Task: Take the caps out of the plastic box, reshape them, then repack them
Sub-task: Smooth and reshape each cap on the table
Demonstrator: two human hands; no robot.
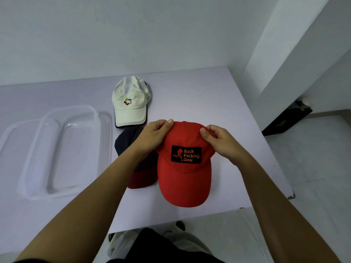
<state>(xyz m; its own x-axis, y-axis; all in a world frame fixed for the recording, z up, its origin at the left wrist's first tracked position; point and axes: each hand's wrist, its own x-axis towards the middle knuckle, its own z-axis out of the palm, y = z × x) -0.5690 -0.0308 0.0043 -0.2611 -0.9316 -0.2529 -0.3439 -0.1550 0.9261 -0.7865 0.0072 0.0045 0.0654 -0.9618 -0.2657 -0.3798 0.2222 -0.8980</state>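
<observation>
On the white table (218, 103), the left hand (152, 135) and right hand (222, 143) pinch the red cap (185, 179) to shape it, and I think it goes into the box (62, 150) next.

dark cap (123, 141) mostly hidden under the left hand (152, 136) and red cap (185, 179); its front unseen.

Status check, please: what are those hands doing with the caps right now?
Left hand and right hand both pinching red cap at crown. White cap, dark cap lying on table. Plastic box empty, off left. Nothing blocking.
</observation>
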